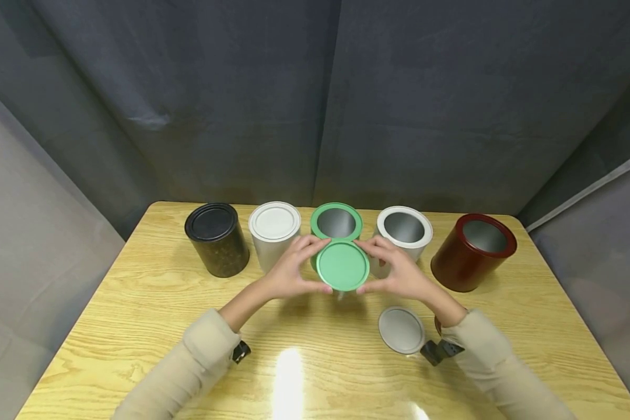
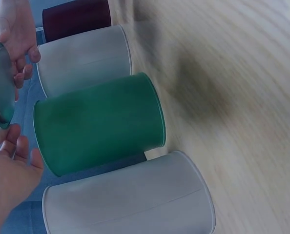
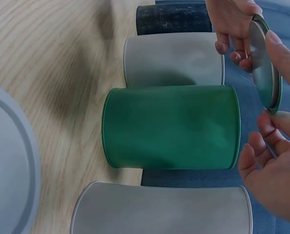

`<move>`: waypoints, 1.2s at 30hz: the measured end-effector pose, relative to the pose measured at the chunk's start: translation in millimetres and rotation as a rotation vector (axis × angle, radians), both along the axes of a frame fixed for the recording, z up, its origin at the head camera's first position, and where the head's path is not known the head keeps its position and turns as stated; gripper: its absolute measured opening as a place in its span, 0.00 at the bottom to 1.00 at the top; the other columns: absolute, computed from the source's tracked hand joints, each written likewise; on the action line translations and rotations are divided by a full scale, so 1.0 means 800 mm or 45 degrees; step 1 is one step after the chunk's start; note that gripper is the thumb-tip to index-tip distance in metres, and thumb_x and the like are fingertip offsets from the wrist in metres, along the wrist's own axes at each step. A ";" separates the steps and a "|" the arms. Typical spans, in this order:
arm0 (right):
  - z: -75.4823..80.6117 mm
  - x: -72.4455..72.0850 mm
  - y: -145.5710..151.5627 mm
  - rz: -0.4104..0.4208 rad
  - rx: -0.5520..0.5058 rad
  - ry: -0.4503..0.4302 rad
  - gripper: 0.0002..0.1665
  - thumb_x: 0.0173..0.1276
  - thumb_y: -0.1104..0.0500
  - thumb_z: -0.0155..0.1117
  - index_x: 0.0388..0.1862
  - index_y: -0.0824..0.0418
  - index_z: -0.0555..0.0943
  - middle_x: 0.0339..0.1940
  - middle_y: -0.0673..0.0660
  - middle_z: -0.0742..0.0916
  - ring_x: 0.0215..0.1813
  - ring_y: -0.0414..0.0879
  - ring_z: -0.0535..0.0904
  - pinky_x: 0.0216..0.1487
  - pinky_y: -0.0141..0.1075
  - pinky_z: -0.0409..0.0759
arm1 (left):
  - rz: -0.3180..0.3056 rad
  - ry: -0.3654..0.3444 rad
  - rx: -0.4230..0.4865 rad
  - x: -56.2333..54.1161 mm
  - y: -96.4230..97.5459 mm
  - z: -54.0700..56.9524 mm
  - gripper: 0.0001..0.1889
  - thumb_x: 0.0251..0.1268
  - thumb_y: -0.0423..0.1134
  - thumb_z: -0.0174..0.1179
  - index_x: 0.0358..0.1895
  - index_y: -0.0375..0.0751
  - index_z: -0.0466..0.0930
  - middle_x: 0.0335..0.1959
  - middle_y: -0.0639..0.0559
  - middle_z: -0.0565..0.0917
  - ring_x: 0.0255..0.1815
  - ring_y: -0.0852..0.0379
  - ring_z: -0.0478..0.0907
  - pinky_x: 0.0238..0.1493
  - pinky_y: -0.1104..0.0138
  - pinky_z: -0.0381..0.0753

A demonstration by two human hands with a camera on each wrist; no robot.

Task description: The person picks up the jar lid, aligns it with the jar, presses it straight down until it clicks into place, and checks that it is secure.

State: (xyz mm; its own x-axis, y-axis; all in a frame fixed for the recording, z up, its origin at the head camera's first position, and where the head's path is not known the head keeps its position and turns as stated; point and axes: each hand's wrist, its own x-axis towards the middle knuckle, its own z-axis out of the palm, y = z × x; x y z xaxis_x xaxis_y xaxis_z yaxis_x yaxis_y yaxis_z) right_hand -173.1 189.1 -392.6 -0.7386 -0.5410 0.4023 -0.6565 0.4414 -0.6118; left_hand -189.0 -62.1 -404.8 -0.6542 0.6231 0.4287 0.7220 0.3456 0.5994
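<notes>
A round green lid (image 1: 343, 266) is held level between both hands, above the table. My left hand (image 1: 292, 271) grips its left edge between thumb and fingers. On the opposite edge, my right hand (image 1: 394, 269) grips it the same way. Just behind the lid stands an open green can (image 1: 317, 217), its mouth partly overlapped by the lid in the head view. The green can's side (image 3: 172, 127) shows upright and whole in the right wrist view, with the lid beyond its rim, apart from it.
Left of the green can stand a lidded white can (image 1: 274, 223) and a lidded black can (image 1: 228, 251). To its right are an open white can (image 1: 422, 236) and an open dark red can (image 1: 454, 262). A pale lid (image 1: 401, 330) lies on the wooden table (image 1: 152, 280) near my right forearm.
</notes>
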 end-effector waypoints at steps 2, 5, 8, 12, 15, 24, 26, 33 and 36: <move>0.000 -0.003 0.001 -0.002 0.001 -0.004 0.49 0.33 0.60 0.81 0.58 0.70 0.72 0.44 0.54 0.77 0.37 0.43 0.68 0.32 0.36 0.69 | 0.003 -0.018 -0.009 -0.002 0.000 0.003 0.45 0.36 0.43 0.75 0.62 0.31 0.65 0.52 0.44 0.71 0.52 0.50 0.63 0.52 0.57 0.65; 0.001 -0.008 0.001 0.004 -0.005 -0.013 0.49 0.33 0.61 0.81 0.58 0.70 0.72 0.44 0.54 0.77 0.39 0.42 0.68 0.33 0.37 0.68 | 0.006 -0.040 -0.021 -0.005 -0.001 0.006 0.45 0.37 0.43 0.75 0.63 0.31 0.65 0.52 0.44 0.71 0.52 0.51 0.63 0.53 0.57 0.65; 0.005 -0.011 -0.001 0.013 -0.008 -0.034 0.48 0.34 0.60 0.80 0.59 0.69 0.71 0.45 0.54 0.77 0.41 0.43 0.68 0.33 0.38 0.68 | 0.011 -0.056 -0.024 -0.009 -0.002 0.009 0.45 0.37 0.43 0.75 0.63 0.31 0.64 0.51 0.45 0.71 0.52 0.51 0.63 0.53 0.56 0.65; 0.009 -0.015 -0.002 -0.001 0.022 -0.054 0.49 0.36 0.57 0.80 0.60 0.67 0.71 0.46 0.54 0.77 0.43 0.44 0.68 0.34 0.36 0.68 | 0.015 -0.067 -0.038 -0.015 -0.003 0.010 0.45 0.38 0.43 0.75 0.64 0.32 0.64 0.52 0.45 0.71 0.52 0.51 0.63 0.53 0.57 0.65; 0.011 -0.019 -0.002 -0.013 0.038 -0.070 0.49 0.37 0.56 0.80 0.61 0.66 0.71 0.47 0.54 0.77 0.43 0.44 0.68 0.35 0.35 0.68 | 0.015 -0.074 -0.048 -0.019 -0.004 0.011 0.45 0.38 0.43 0.74 0.64 0.32 0.64 0.52 0.45 0.70 0.52 0.51 0.63 0.53 0.57 0.65; 0.020 -0.030 -0.003 -0.027 0.048 -0.102 0.48 0.38 0.56 0.79 0.61 0.65 0.70 0.47 0.56 0.76 0.44 0.46 0.68 0.36 0.41 0.69 | 0.023 -0.067 -0.054 -0.031 -0.004 0.019 0.45 0.38 0.44 0.74 0.63 0.33 0.65 0.53 0.45 0.70 0.54 0.51 0.63 0.54 0.55 0.63; 0.022 -0.032 -0.003 -0.031 0.054 -0.110 0.48 0.39 0.56 0.79 0.62 0.65 0.70 0.47 0.55 0.76 0.44 0.48 0.68 0.37 0.42 0.70 | 0.027 -0.067 -0.060 -0.034 -0.005 0.022 0.44 0.38 0.45 0.74 0.64 0.34 0.65 0.53 0.45 0.70 0.55 0.51 0.62 0.55 0.55 0.63; 0.028 -0.044 -0.002 -0.024 0.066 -0.054 0.47 0.40 0.58 0.79 0.60 0.68 0.70 0.47 0.57 0.77 0.43 0.51 0.70 0.35 0.39 0.70 | 0.029 -0.063 -0.073 -0.045 -0.004 0.032 0.44 0.38 0.44 0.74 0.63 0.33 0.65 0.53 0.45 0.70 0.56 0.50 0.62 0.56 0.55 0.63; 0.033 -0.050 -0.002 -0.025 0.078 -0.033 0.46 0.40 0.58 0.79 0.60 0.68 0.71 0.47 0.57 0.77 0.41 0.50 0.70 0.34 0.35 0.68 | 0.024 -0.048 -0.072 -0.053 -0.003 0.036 0.44 0.37 0.43 0.75 0.62 0.33 0.66 0.51 0.45 0.71 0.53 0.50 0.63 0.54 0.57 0.64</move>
